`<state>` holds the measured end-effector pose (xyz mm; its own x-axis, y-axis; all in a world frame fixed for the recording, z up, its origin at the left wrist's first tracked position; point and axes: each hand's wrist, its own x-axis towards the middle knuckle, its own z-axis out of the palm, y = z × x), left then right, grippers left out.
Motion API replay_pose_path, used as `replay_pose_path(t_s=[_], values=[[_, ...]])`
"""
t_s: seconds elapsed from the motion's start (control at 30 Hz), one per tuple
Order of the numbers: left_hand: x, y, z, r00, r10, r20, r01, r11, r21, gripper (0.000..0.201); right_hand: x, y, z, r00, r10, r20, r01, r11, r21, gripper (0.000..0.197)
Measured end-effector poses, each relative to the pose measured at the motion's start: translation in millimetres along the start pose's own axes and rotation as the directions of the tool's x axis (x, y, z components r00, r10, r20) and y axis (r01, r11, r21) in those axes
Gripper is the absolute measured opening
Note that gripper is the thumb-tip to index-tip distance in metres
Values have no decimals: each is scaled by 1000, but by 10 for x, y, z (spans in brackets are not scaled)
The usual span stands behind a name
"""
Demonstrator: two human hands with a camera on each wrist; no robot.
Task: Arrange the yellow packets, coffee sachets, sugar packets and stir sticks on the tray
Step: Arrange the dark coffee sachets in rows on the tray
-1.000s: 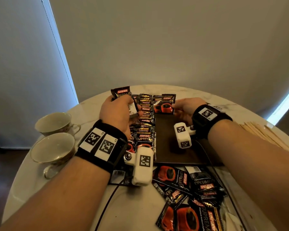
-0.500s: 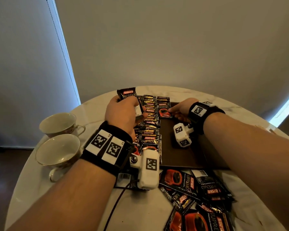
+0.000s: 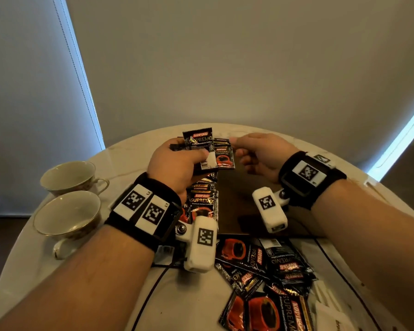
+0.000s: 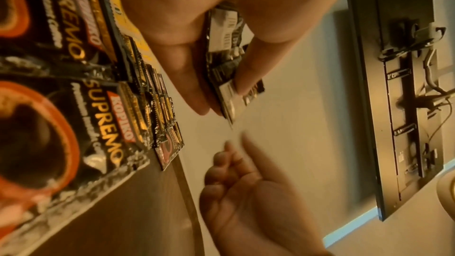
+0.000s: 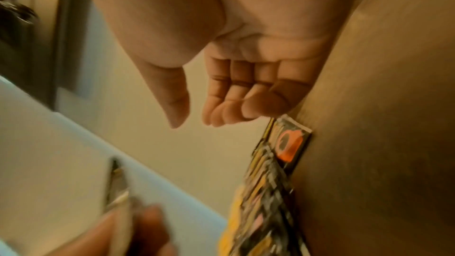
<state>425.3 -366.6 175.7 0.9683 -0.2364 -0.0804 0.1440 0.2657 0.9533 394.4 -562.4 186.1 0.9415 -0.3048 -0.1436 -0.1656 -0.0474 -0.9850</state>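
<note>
My left hand [image 3: 187,154] grips a small stack of black Kopiko coffee sachets [image 3: 197,138], thumb on top; the left wrist view shows the stack [image 4: 224,32] pinched between thumb and fingers. My right hand [image 3: 237,150] hovers just right of the stack, fingers loosely curled and empty, also in the right wrist view [image 5: 194,123]. On the dark brown tray [image 3: 239,192] an overlapping row of sachets [image 3: 202,201] runs along its left side. A single sachet [image 3: 225,158] lies at the far end beside that row. Yellow packets [image 4: 142,46] peek out beyond the row.
A loose pile of coffee sachets [image 3: 273,271] lies on the marble table in front of the tray, with white packets [image 3: 332,314] at its right. Two empty cups [image 3: 67,173] [image 3: 67,213] stand at the left. Wrist-camera cables trail over the near table.
My right hand let go of the sachet it laid at the tray's far end and moved up toward the stack in my left hand. The left hand rose slightly.
</note>
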Motion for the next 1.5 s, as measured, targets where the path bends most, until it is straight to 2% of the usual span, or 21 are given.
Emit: replay_pose_path(t_s=[0.1, 0.2, 0.3, 0.37, 0.43, 0.53, 0.63, 0.73, 0.83, 0.9, 1.0, 1.07, 1.13, 1.27, 1.33, 1.4, 1.5], values=[[-31, -29, 17, 998, 35, 57, -39, 996, 79, 35, -304, 33, 68, 986, -75, 152, 74, 997, 9, 23], [-76, -24, 48, 993, 21, 120, -27, 998, 48, 42, -429, 89, 103, 982, -120, 144, 110, 991, 76, 6], [-109, -18, 69, 990, 7, 138, -12, 999, 35, 25, -445, 111, 102, 989, -103, 102, 86, 983, 164, 4], [-108, -15, 73, 993, -17, 114, 16, 1000, 14, 9, -433, 133, 107, 995, -68, 79, 49, 975, 217, 2], [-100, 0, 79, 998, -40, 58, 42, 998, -35, 4, -427, 157, 116, 999, -19, 31, 10, 967, 255, 13], [-93, 45, 100, 997, -39, -62, 31, 990, -138, 10, -429, 143, 105, 997, 25, -68, -4, 953, 302, 9], [-97, 56, 126, 993, 34, -114, -45, 994, -97, 19, -422, 125, 62, 992, 59, -114, -16, 940, 342, 21], [-130, 1, 154, 989, 143, -28, -141, 987, 78, 29, -429, 128, 103, 996, 30, -88, -7, 967, 253, 21], [-177, -54, 202, 977, 181, 115, -199, 963, 180, 35, -438, 143, 196, 1000, -24, -5, 24, 977, 214, 19], [-203, -58, 220, 970, 165, 180, -200, 961, 194, 36, -438, 153, 221, 995, -91, 47, 79, 973, 217, 23], [-224, -19, 189, 950, 154, 270, -197, 971, 139, 19, -441, 158, 202, 975, -207, 82, 188, 962, 196, 23], [-210, -10, 150, 934, 160, 318, -215, 966, 146, 34, -442, 161, 174, 965, -244, 102, 218, 953, 211, 17], [-168, -31, 119, 939, 165, 301, -210, 970, 126, 39, -429, 174, 130, 963, -236, 129, 194, 941, 276, 14], [-142, -38, 91, 964, 107, 244, -118, 993, 29, 40, -399, 171, 74, 971, -218, 97, 172, 922, 347, 53], [-129, -36, 83, 968, 88, 236, -95, 995, 20, 42, -387, 181, 73, 977, -194, 90, 152, 926, 346, 62], [-134, -41, 82, 968, 83, 237, -92, 995, 28, 43, -389, 181, 78, 979, -175, 104, 123, 915, 384, 57], [-132, -58, 87, 966, 80, 245, -100, 993, 69, 48, -419, 164, 80, 979, -175, 100, 116, 893, 434, 34]])
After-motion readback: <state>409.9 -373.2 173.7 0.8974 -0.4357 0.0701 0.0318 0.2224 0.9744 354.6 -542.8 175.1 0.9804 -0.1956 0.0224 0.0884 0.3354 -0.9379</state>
